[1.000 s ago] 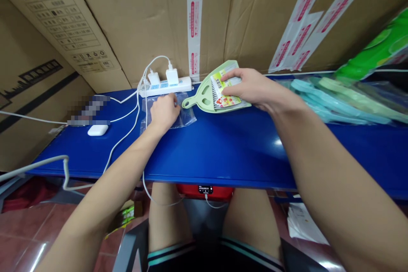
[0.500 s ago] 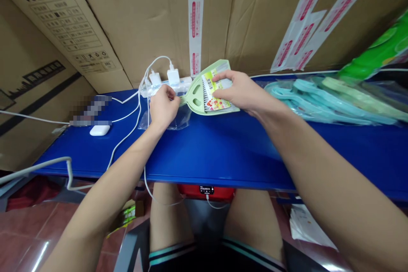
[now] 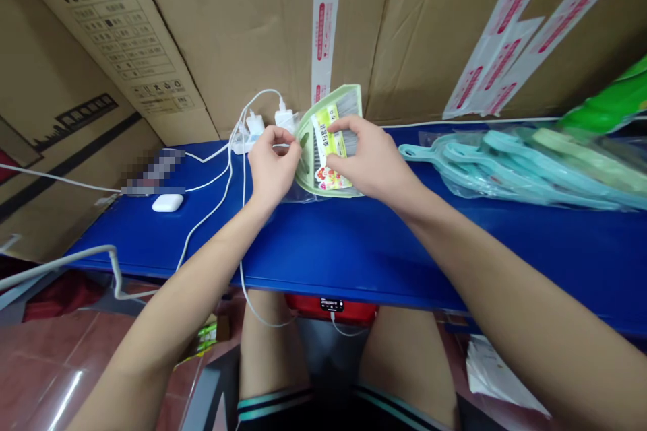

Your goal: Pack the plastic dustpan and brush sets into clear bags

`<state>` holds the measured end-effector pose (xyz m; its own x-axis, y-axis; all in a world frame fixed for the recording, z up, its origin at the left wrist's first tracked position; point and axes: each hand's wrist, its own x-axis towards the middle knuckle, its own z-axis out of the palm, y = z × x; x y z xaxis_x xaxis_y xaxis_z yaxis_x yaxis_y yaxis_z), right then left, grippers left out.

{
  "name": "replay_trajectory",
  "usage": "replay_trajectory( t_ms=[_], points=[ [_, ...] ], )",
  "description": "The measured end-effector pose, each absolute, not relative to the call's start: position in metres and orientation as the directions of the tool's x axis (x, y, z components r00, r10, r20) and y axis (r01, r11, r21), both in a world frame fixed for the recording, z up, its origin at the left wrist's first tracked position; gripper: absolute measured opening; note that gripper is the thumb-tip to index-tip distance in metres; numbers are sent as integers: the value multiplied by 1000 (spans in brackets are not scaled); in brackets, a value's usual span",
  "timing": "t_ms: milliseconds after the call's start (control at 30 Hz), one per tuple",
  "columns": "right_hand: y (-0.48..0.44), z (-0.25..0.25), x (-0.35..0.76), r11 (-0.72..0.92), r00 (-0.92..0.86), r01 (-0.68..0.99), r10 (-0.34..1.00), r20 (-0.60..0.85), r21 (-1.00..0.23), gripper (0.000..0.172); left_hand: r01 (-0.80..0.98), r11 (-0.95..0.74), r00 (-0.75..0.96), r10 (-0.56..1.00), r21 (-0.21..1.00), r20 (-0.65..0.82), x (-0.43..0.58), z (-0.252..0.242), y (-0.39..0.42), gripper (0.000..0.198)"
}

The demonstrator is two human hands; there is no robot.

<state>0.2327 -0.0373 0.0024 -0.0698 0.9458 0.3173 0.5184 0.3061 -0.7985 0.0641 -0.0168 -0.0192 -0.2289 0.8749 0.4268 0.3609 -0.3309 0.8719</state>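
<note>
A light green dustpan (image 3: 345, 102) with a small brush and a colourful label stands tilted up over the blue table (image 3: 354, 242). My right hand (image 3: 366, 163) grips the pan's body across the label. My left hand (image 3: 273, 165) is closed at the pan's handle end, pinching the edge of a clear plastic bag (image 3: 298, 194) that hangs under it. Part of the handle is hidden behind my left fingers.
A white power strip with two chargers (image 3: 257, 129) and trailing white cables lies behind my left hand. A white earbud case (image 3: 167, 202) sits at the left. A bagged pile of teal and green dustpans (image 3: 526, 161) lies at the right. Cardboard boxes (image 3: 242, 20) wall the back.
My right hand lifted the dustpan from lying flat and swung it left and upright. My left hand rose off the table with the clear bag and met the pan's handle.
</note>
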Motion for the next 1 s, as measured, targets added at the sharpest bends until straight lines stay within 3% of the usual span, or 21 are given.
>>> replay_trajectory(
  t_ms=[267,400,600,700,800,900,1000],
  points=[
    [-34,-12,217,173,-27,188,985,171,-967,45,484,-493,-72,801,723,595,67,-23,-28,8],
    [-35,-14,209,76,-69,-7,995,76,-997,47,641,-477,-60,750,601,659,63,-24,-29,7],
    [-30,-21,205,117,-116,-121,985,131,-986,52,812,-403,-87,631,422,771,53,-9,-40,9],
    [-26,-24,206,128,-112,-151,983,146,-980,53,806,-304,-315,504,507,804,36,6,-39,13],
    [-23,-25,209,157,-118,-137,978,173,-978,54,614,-286,-630,385,736,675,11,19,-28,19],
    [-21,-25,213,193,-128,-104,970,205,-976,57,348,-247,-668,611,904,424,-9,27,-19,15],
    [-19,-26,215,216,-114,-98,967,226,-971,58,148,-192,-493,836,970,241,-14,30,-19,12]
  ],
)
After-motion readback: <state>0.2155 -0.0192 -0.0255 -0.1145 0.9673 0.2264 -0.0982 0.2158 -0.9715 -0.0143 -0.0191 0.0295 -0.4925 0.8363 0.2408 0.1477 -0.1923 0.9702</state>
